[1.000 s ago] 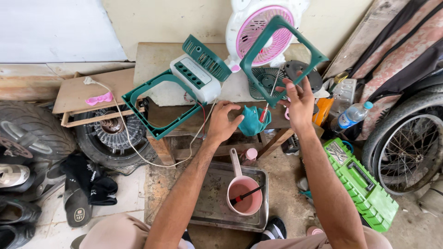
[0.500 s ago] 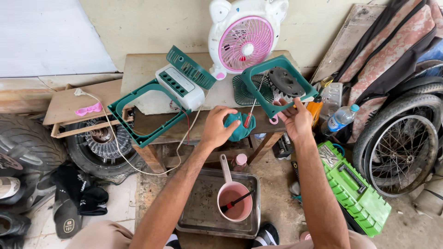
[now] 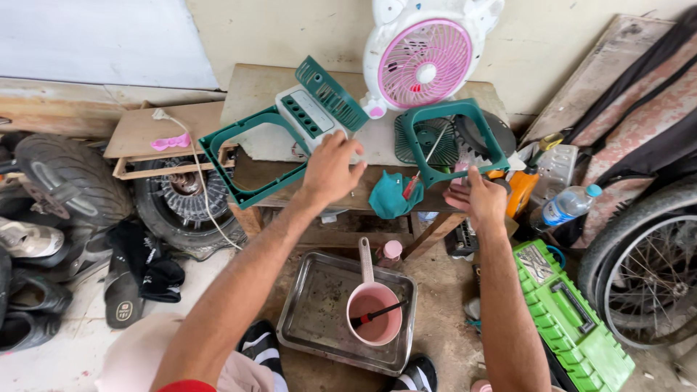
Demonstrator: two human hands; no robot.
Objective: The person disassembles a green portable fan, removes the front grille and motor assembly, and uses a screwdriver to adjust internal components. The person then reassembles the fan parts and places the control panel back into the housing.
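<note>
**Over the bench, both hands among green fan parts**

Over the wooden bench [image 3: 254,91], the left hand [image 3: 330,170] hovers palm down with fingers loosely curled, holding nothing; its fingertips lie at the white-and-green fan housing [image 3: 314,116], though I cannot tell whether they touch it. Just left of that housing lies an open green square frame [image 3: 239,163], tilted over the bench's front edge. The right hand [image 3: 479,199] is spread open, fingers apart, its fingertips at the lower edge of a second green fan frame [image 3: 454,141], which stands tilted over a dark fan grille [image 3: 421,141]; nothing is gripped. Between the two hands, a teal cloth [image 3: 388,196] hangs at the bench edge, with a red-handled tool [image 3: 412,185] poking from it. Behind stands a white and pink fan [image 3: 425,62]. Below on the floor, a metal tray [image 3: 312,319] holds a pink scoop [image 3: 374,316] with a brush inside. Right of it lies a green toolbox [image 3: 566,316], with a water bottle [image 3: 566,207] and a bicycle wheel [image 3: 646,283] nearby. Tyres [image 3: 69,178] and shoes [image 3: 123,287] sit at left.
</note>
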